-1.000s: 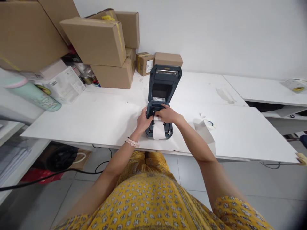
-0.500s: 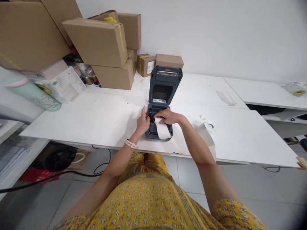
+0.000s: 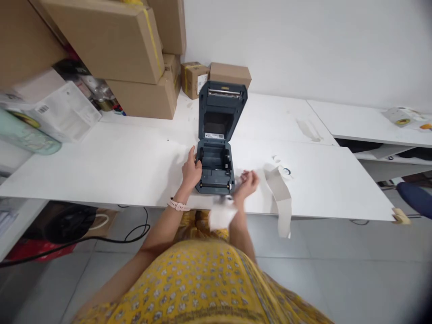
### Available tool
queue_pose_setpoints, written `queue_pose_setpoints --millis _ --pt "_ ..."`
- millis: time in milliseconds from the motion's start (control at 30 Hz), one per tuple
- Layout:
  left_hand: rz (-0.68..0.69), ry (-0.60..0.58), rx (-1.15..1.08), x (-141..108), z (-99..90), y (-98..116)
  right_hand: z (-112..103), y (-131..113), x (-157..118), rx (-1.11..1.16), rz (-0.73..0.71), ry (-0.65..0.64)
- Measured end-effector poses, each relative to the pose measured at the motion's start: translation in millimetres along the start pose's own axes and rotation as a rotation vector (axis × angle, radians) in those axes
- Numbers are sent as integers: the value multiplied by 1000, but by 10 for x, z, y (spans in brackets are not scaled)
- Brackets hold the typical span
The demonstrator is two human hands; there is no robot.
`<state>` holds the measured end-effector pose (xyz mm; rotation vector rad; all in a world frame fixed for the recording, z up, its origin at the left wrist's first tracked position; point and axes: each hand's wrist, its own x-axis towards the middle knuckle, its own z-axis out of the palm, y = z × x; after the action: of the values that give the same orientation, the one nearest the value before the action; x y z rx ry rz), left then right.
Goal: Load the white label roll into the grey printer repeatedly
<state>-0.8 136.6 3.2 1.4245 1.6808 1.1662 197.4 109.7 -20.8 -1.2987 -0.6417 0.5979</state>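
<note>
A dark label printer (image 3: 216, 173) stands on the white table with its lid (image 3: 222, 110) raised, and its inner bay shows no roll. My left hand (image 3: 191, 172) grips the printer's left side, the thumb on the rim. To the right of the printer is my right hand (image 3: 247, 183), blurred, with its fingers curled; what they hold, if anything, cannot be made out. A white paper piece (image 3: 222, 215), smeared by motion, is in the air beside my right wrist, in front of the table's edge.
A long paper strip (image 3: 281, 200) hangs over the table's front edge near a small roll (image 3: 286, 172). Cardboard boxes (image 3: 141, 96) are stacked at the back left, beside a white package (image 3: 64, 112) and a mint bottle (image 3: 30, 135). Another roll (image 3: 403, 120) lies far right.
My right hand has come out of the printer to its right side. The white paper has left the bay and moved toward my body. My left hand stays on the printer. The view has shifted.
</note>
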Motion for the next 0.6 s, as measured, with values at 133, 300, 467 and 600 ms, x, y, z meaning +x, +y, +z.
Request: queue_pose_setpoints --millis 133,300,467,600 --pt "44 23 -77 -13 55 -46 219 287 -328 -19 85 116" --pt "41 11 -75 -11 58 -45 185 287 -294 94 185 113" --pt "57 18 -111 -4 72 -61 191 286 -288 53 151 55" --pt "62 9 -117 4 74 -77 192 306 -298 2 96 9"
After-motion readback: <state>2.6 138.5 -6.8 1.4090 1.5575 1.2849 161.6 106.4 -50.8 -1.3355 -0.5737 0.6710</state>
